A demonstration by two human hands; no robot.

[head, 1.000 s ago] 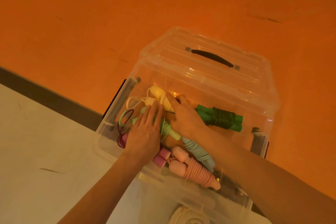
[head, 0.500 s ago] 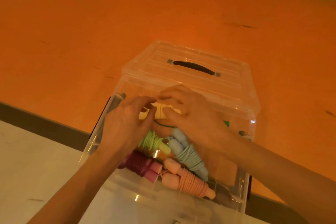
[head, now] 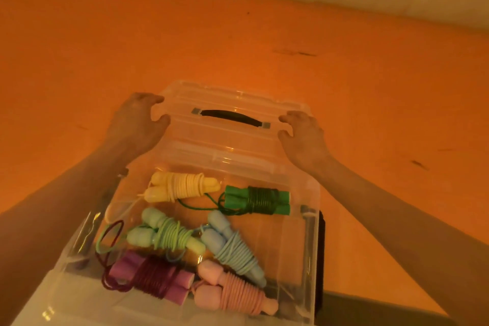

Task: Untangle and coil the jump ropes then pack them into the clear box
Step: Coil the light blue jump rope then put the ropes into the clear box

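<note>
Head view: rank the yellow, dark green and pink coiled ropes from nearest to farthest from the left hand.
From the left hand, gripping the lid's left edge:
1. Yellow rope, back left of the clear box.
2. Dark green rope, back right.
3. Pink rope, front right corner.

two bare forearms, no sleeves, left hand (head: 137, 124), right hand (head: 304, 137), unadorned fingers

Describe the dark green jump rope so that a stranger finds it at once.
Look into the clear plastic box. The coiled dark green jump rope lies along the far side, right of the pale yellow rope bundle. Only it has blocky green handles.
</note>
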